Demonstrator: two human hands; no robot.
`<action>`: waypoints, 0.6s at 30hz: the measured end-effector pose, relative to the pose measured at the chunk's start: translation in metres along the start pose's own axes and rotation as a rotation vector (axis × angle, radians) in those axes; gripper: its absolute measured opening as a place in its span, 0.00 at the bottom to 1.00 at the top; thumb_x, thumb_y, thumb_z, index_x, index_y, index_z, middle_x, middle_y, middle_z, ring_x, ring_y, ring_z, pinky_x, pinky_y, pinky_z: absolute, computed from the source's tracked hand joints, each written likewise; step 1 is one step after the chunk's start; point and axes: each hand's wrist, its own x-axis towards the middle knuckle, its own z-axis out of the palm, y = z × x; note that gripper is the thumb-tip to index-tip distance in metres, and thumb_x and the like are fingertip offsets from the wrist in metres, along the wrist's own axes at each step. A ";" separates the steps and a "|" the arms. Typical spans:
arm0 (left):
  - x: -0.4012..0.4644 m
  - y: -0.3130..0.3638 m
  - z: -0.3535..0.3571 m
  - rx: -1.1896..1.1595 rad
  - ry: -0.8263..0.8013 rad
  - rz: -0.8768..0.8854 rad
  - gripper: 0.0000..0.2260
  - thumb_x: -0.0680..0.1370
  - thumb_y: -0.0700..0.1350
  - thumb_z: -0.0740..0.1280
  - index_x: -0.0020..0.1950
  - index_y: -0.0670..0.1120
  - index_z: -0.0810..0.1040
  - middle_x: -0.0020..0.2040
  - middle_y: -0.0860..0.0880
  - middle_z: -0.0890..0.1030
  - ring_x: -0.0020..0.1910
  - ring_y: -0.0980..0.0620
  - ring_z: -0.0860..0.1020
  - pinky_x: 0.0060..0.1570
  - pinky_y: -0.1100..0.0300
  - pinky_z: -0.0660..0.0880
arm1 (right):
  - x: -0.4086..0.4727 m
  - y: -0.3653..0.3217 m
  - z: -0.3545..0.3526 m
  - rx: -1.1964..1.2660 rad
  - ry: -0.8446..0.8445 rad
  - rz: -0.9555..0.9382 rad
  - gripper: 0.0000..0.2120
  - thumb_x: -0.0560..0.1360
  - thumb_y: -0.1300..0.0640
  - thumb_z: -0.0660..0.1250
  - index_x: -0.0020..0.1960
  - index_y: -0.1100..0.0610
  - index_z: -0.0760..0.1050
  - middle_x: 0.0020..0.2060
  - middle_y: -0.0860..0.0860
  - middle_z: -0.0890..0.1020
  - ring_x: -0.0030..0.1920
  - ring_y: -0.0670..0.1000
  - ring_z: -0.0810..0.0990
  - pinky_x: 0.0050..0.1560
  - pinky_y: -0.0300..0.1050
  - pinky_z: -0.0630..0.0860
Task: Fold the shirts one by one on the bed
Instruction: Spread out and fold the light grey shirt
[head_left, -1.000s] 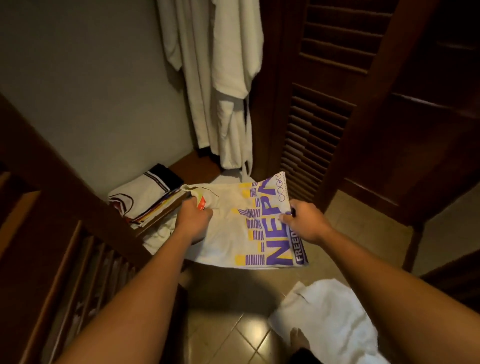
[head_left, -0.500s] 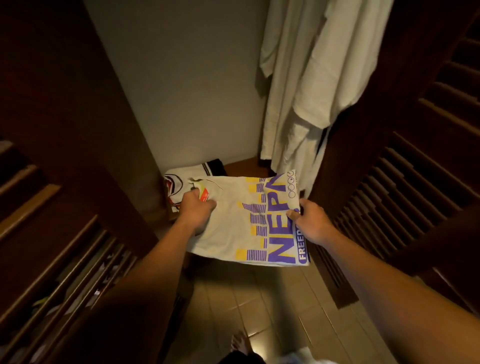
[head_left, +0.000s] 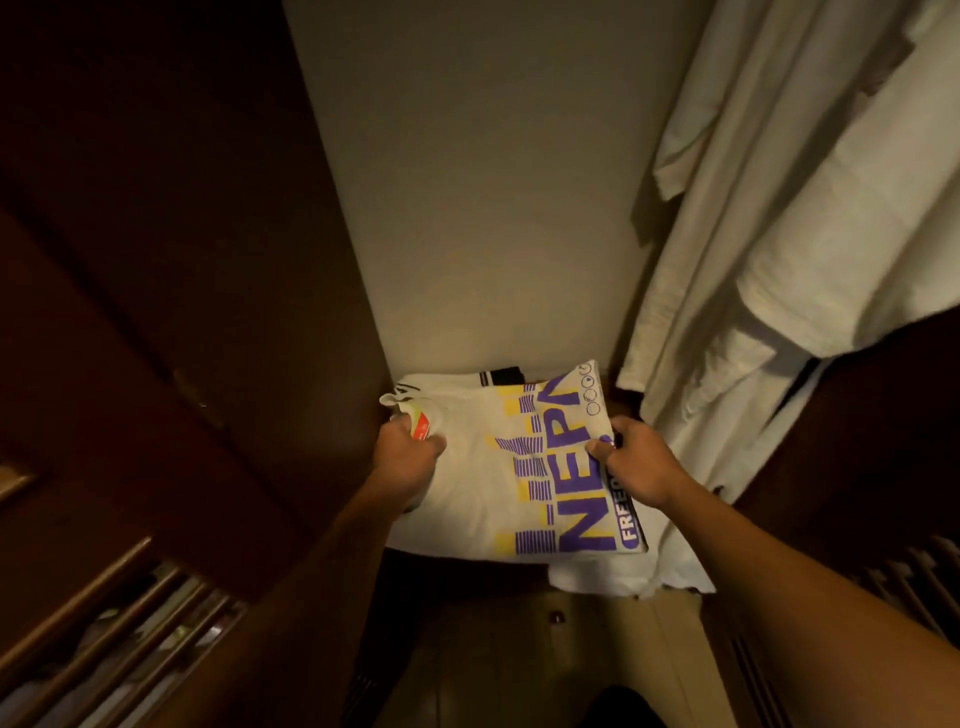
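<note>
A folded white shirt (head_left: 498, 467) with purple and yellow lettering is held flat inside a wardrobe. My left hand (head_left: 408, 457) grips its left edge near the collar and a red tag. My right hand (head_left: 636, 460) pinches its right edge, thumb on top of the print. Under its far edge lies another folded white shirt (head_left: 431, 382) with black trim, mostly hidden. No bed is in view.
A dark wooden wardrobe door (head_left: 156, 312) stands open on the left, a louvred door (head_left: 883, 571) on the right. White bathrobes (head_left: 779, 234) hang at the right, their hems touching white cloth (head_left: 623, 577) below the shirt. Pale wall (head_left: 493, 208) behind; tiled floor (head_left: 519, 675) below.
I have stepped closer and both hands have carried the printed shirt deeper into the wardrobe, over the folded shirt that lay there. The white cloth on the floor has left the view.
</note>
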 end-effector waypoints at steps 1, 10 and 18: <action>0.018 -0.011 0.008 -0.004 0.009 0.014 0.08 0.72 0.36 0.74 0.48 0.42 0.78 0.40 0.46 0.80 0.42 0.43 0.80 0.47 0.52 0.77 | 0.022 0.010 0.008 -0.001 -0.004 -0.018 0.09 0.80 0.51 0.68 0.57 0.52 0.74 0.53 0.51 0.85 0.49 0.52 0.85 0.54 0.57 0.82; 0.113 -0.129 0.077 -0.167 0.047 -0.038 0.08 0.76 0.30 0.68 0.52 0.41 0.78 0.51 0.36 0.82 0.48 0.41 0.81 0.49 0.51 0.76 | 0.157 0.128 0.089 0.147 -0.007 -0.085 0.11 0.79 0.52 0.70 0.58 0.56 0.76 0.49 0.51 0.85 0.44 0.51 0.86 0.46 0.50 0.84; 0.198 -0.244 0.126 -0.040 0.100 0.058 0.07 0.75 0.46 0.72 0.45 0.51 0.75 0.49 0.48 0.80 0.53 0.44 0.78 0.60 0.47 0.75 | 0.251 0.225 0.147 0.273 0.070 -0.091 0.10 0.80 0.53 0.68 0.58 0.57 0.75 0.47 0.53 0.85 0.43 0.53 0.87 0.43 0.49 0.83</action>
